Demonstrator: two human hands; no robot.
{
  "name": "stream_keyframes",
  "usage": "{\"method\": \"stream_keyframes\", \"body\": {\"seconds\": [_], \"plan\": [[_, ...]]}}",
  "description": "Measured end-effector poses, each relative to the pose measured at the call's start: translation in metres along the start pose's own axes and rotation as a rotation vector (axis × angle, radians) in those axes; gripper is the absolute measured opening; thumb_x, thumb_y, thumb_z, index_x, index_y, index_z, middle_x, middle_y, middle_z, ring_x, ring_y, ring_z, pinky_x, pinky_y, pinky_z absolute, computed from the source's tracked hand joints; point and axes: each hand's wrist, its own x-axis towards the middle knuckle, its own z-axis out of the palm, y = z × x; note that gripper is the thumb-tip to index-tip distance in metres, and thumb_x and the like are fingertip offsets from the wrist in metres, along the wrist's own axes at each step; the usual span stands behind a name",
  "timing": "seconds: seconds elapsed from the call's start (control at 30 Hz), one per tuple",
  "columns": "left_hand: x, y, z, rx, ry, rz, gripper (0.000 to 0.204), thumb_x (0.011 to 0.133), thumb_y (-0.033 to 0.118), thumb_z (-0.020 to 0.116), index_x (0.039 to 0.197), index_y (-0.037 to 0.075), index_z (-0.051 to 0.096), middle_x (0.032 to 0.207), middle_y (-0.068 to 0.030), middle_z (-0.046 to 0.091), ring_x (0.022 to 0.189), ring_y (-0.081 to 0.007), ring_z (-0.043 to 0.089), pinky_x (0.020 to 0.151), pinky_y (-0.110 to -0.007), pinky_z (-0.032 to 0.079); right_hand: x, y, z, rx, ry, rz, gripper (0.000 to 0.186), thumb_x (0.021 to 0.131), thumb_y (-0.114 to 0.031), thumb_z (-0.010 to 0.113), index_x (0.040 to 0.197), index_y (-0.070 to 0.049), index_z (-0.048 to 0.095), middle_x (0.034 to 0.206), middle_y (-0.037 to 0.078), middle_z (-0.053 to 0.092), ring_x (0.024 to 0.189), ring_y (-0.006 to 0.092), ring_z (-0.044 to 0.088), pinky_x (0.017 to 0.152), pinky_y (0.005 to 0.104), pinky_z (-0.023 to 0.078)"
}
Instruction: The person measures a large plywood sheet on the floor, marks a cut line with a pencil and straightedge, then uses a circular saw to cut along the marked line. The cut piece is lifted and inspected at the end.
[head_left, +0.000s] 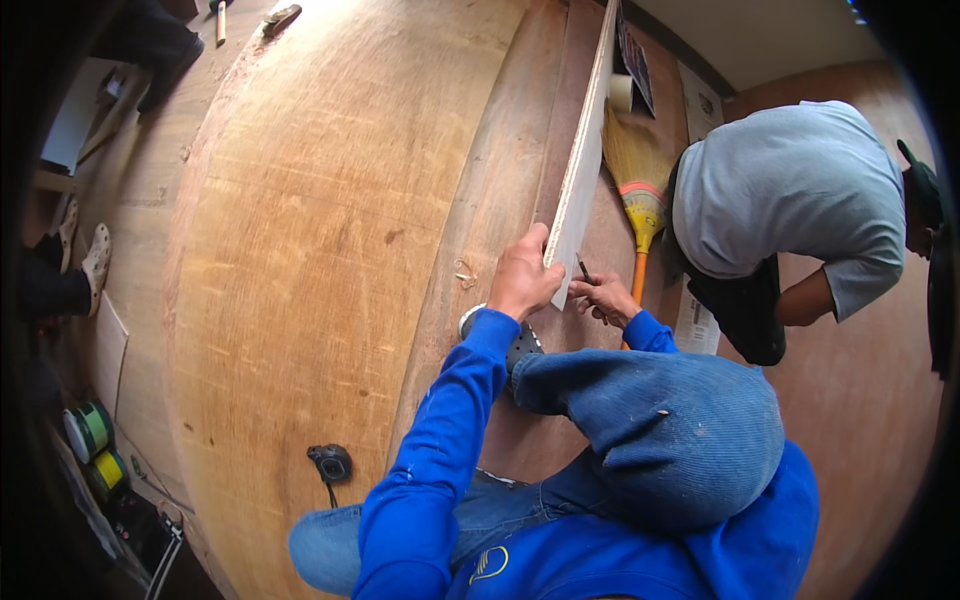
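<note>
Head view, board: I see a long pale board (582, 200) standing on its edge, running from the top of the frame down to centre.
Left hand: the left hand (527, 277), at centre, is closed over the board's near end, thumb and fingers on either side.
Right hand: the right hand (606, 298), just right of that end, pinches a slim dark tool (583, 266), perhaps a pen; I cannot tell whether its tip touches the board.
Progress: I judge the board is set up and steadied, with the tool ready beside it; I make out no finished mark or cut, so that part seems left.
Crowding: a broom (641, 205) leans its bristles near the board, upper right of centre, its handle passing close to the right hand; a co-worker in grey (790, 195) bends at the right.
Floor side: a large wooden sheet (320, 230) fills the left and centre, a black tape measure (330, 463) on it at lower left.
Lower frame: the wearer's denim knee (690, 430) limits room below the right hand.
</note>
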Motion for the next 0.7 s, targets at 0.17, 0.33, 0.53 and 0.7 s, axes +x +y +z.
{"method": "stream_keyframes", "body": {"seconds": [0.17,0.33,0.53,0.7], "plan": [[-0.016,0.014,-0.004,0.150,-0.002,0.046,0.029,0.079,0.014,0.070,0.100,0.001,0.054,0.083,-0.0308,0.067,0.087,-0.0542,0.067,0.078,-0.060,0.053,-0.009,-0.034,0.005,0.121,0.169,-0.288,0.034,0.099,-0.032,0.076,0.118,-0.004,0.073,0.103,0.009,0.079,0.062,0.0105,0.069,0.041,0.0223,0.035],[-0.040,0.037,0.004,0.396,-0.003,0.131,0.026,0.080,0.011,0.068,0.102,0.004,0.057,0.085,-0.0262,0.069,0.081,-0.0488,0.071,0.074,-0.058,0.058,-0.032,-0.121,-0.013,0.332,0.207,-0.630,0.051,0.095,-0.048,0.078,0.111,-0.001,0.070,0.103,0.012,0.075,0.076,0.0164,0.075,0.043,0.0237,0.034],[-0.045,0.048,0.025,0.385,-0.102,0.237,0.028,0.083,0.028,0.073,0.092,0.003,0.071,0.097,-0.0208,0.070,0.084,-0.0435,0.073,0.077,-0.053,0.060,-0.018,-0.160,-0.038,-0.297,0.580,-0.661,0.034,0.089,-0.028,0.080,0.098,0.000,0.066,0.084,0.003,0.065,0.073,0.0107,0.058,0.064,0.0291,0.048],[-0.039,0.013,0.026,0.085,-0.434,0.087,0.048,0.086,0.052,0.074,0.107,0.010,0.082,0.108,-0.0207,0.077,0.102,-0.0397,0.074,0.093,-0.049,0.058,-0.007,-0.114,-0.074,0.004,0.404,-0.655,0.021,0.090,-0.006,0.068,0.109,0.001,0.069,0.100,0.006,0.072,0.085,0.0131,0.066,0.075,0.0297,0.053]]}}
